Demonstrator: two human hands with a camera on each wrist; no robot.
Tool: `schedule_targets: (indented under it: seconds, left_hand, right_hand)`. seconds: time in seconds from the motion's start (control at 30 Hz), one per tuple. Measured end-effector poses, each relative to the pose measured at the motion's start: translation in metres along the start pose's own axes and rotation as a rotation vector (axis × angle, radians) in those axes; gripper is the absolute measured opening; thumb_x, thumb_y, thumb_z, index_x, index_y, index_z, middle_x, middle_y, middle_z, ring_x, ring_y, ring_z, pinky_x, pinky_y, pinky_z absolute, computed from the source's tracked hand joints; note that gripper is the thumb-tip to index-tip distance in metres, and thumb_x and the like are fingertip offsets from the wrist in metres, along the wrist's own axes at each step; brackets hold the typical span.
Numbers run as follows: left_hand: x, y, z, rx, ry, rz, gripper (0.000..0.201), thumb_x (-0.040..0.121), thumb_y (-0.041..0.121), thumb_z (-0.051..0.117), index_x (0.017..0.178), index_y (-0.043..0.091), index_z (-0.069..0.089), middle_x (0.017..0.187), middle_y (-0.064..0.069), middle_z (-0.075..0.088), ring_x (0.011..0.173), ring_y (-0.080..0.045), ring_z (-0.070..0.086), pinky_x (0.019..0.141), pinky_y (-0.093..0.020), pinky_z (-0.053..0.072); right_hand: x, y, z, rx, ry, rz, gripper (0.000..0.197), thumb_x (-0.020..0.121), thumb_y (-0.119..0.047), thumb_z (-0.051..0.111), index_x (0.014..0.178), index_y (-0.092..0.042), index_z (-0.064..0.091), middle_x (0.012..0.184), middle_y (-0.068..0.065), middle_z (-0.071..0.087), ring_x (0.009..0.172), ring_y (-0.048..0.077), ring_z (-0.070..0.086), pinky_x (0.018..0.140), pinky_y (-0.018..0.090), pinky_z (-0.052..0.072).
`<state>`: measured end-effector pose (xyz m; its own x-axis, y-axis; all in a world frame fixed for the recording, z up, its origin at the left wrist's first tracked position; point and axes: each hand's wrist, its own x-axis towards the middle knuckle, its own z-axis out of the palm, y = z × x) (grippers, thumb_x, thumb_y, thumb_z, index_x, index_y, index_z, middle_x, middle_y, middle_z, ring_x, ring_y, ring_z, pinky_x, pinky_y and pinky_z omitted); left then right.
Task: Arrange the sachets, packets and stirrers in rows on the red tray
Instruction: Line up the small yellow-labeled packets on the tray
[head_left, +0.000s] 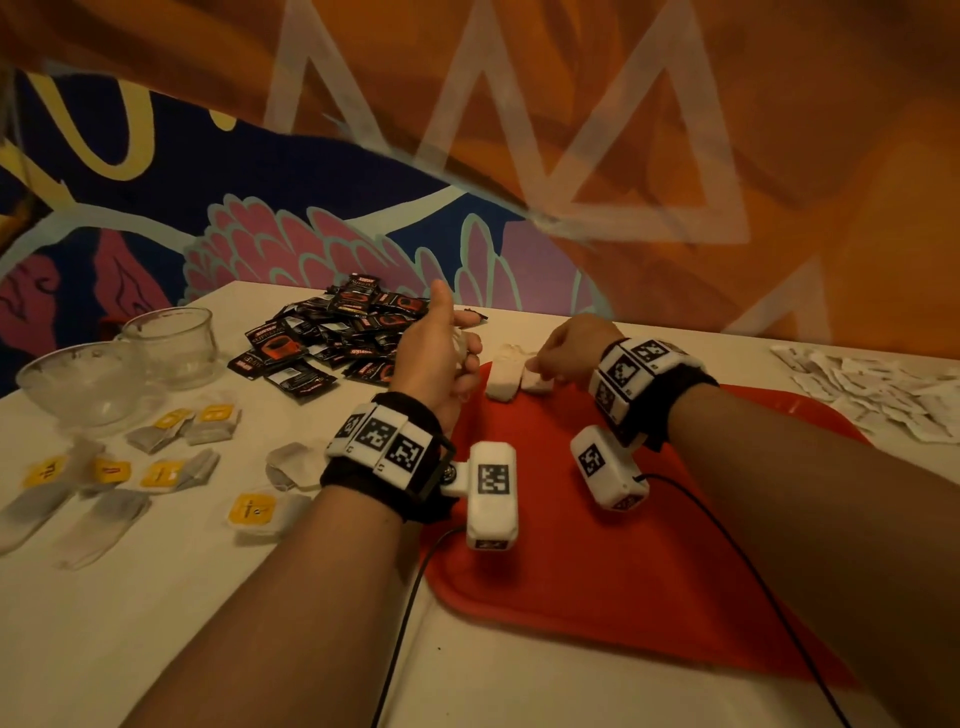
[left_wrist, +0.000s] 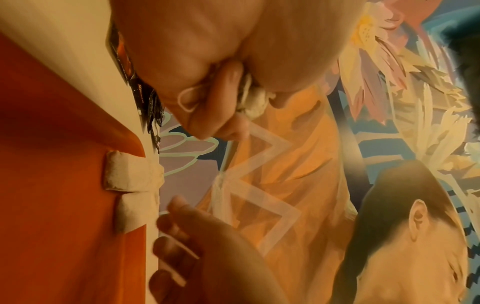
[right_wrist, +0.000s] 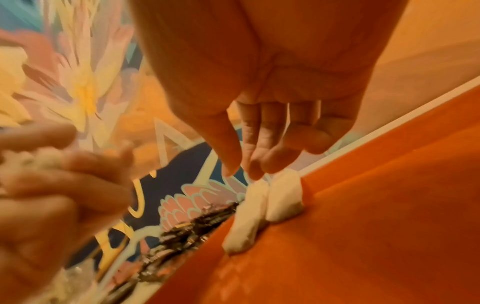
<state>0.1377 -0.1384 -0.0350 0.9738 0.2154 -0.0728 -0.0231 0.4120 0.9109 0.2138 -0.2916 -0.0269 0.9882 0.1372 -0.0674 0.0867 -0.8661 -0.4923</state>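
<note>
Meanwhile left hand (head_left: 436, 358) clutches white sachets (left_wrist: 253, 102), right hand (head_left: 566, 348) fingertips touch tray sachet (head_left: 537, 382); labels unreadable.

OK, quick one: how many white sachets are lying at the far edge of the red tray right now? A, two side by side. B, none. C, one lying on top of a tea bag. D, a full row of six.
A: two white sachets lie side by side at the far edge of the red tray, with the right hand just over the right one.
</note>
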Motion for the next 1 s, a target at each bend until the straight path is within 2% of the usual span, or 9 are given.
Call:
schedule_targets:
  seconds: [0.1, 0.23, 0.33, 0.43, 0.53, 0.63, 0.73, 0.83, 1.0]
  left_hand:
    - [-0.005, -0.002, 0.003, 0.033, -0.093, -0.061, 0.06, 0.098, 0.064, 0.032, 0.1, 0.01, 0.056, 0.06, -0.004, 0.053, 0.044, -0.01, 0.042, 0.033, -0.016, 0.023]
    - [-0.013, -0.005, 0.012, 0.115, -0.189, -0.101, 0.066, 0.096, 0.07, 0.023, 0.098, 0.012, 0.053, 0.061, -0.007, 0.052, 0.043, -0.012, 0.042, 0.034, -0.014, 0.022]
    - [-0.019, -0.01, 0.021, 0.204, -0.254, -0.084, 0.067, 0.095, 0.072, 0.021, 0.094, 0.013, 0.053, 0.057, -0.006, 0.048, 0.043, -0.014, 0.04, 0.034, -0.014, 0.022]
    - [-0.025, -0.014, 0.029, 0.279, -0.311, -0.075, 0.063, 0.095, 0.07, 0.024, 0.099, 0.013, 0.051, 0.056, -0.003, 0.04, 0.042, -0.013, 0.038, 0.035, -0.014, 0.022]
    - [-0.028, -0.018, 0.033, 0.35, -0.349, -0.033, 0.049, 0.099, 0.061, 0.037, 0.094, 0.015, 0.052, 0.055, -0.001, 0.042, 0.043, -0.012, 0.04, 0.037, -0.016, 0.023]
    - [-0.025, -0.022, 0.033, 0.354, -0.331, 0.018, 0.041, 0.099, 0.054, 0.047, 0.094, 0.014, 0.057, 0.06, -0.001, 0.049, 0.049, -0.013, 0.043, 0.041, -0.019, 0.026]
    - [-0.023, -0.023, 0.034, 0.258, -0.267, -0.011, 0.042, 0.099, 0.051, 0.051, 0.083, 0.013, 0.06, 0.061, -0.002, 0.05, 0.05, -0.012, 0.042, 0.04, -0.02, 0.027]
    - [-0.02, -0.019, 0.032, 0.166, -0.154, -0.024, 0.041, 0.096, 0.048, 0.059, 0.071, 0.017, 0.048, 0.057, 0.003, 0.039, 0.051, -0.011, 0.038, 0.043, -0.022, 0.024]
    - [-0.019, -0.017, 0.029, 0.2, -0.201, 0.103, 0.028, 0.092, 0.037, 0.065, 0.083, 0.012, 0.056, 0.064, -0.001, 0.045, 0.048, -0.011, 0.031, 0.039, -0.02, 0.023]
  right_hand:
    - [-0.026, 0.004, -0.016, 0.316, 0.023, -0.112, 0.012, 0.09, -0.027, 0.071, 0.094, -0.015, 0.073, 0.087, -0.002, 0.073, 0.077, 0.011, 0.065, 0.064, 0.026, 0.051]
    - [-0.064, 0.006, -0.026, 0.54, 0.011, -0.327, 0.008, 0.089, -0.026, 0.072, 0.093, -0.019, 0.073, 0.084, -0.003, 0.072, 0.075, 0.009, 0.064, 0.059, 0.022, 0.048]
    - [-0.079, 0.01, -0.021, 0.49, -0.046, -0.398, 0.023, 0.083, -0.037, 0.076, 0.099, -0.021, 0.074, 0.094, -0.005, 0.074, 0.079, 0.009, 0.067, 0.059, 0.021, 0.049]
    - [-0.08, 0.016, -0.01, 0.406, 0.027, -0.418, 0.016, 0.079, -0.036, 0.081, 0.088, -0.026, 0.074, 0.091, -0.007, 0.073, 0.074, 0.007, 0.065, 0.065, 0.027, 0.046]
    - [-0.081, 0.025, -0.007, 0.497, 0.055, -0.416, 0.013, 0.078, -0.025, 0.082, 0.081, -0.026, 0.07, 0.085, -0.007, 0.073, 0.072, 0.007, 0.065, 0.065, 0.029, 0.048]
    - [-0.083, 0.032, -0.01, 0.648, 0.045, -0.399, 0.016, 0.08, -0.014, 0.08, 0.081, -0.02, 0.065, 0.08, -0.002, 0.07, 0.073, 0.015, 0.067, 0.06, 0.031, 0.051]
    - [-0.084, 0.035, -0.012, 0.719, 0.055, -0.369, 0.019, 0.082, -0.008, 0.078, 0.082, -0.016, 0.061, 0.077, 0.003, 0.069, 0.071, 0.017, 0.067, 0.061, 0.032, 0.052]
    - [-0.083, 0.037, -0.015, 0.831, 0.066, -0.322, 0.019, 0.084, -0.006, 0.075, 0.086, -0.013, 0.057, 0.079, 0.008, 0.068, 0.07, 0.018, 0.067, 0.061, 0.032, 0.05]
    - [-0.084, 0.041, -0.021, 1.025, 0.041, -0.278, 0.024, 0.087, -0.002, 0.07, 0.106, -0.008, 0.059, 0.089, 0.01, 0.071, 0.078, 0.021, 0.072, 0.068, 0.03, 0.053]
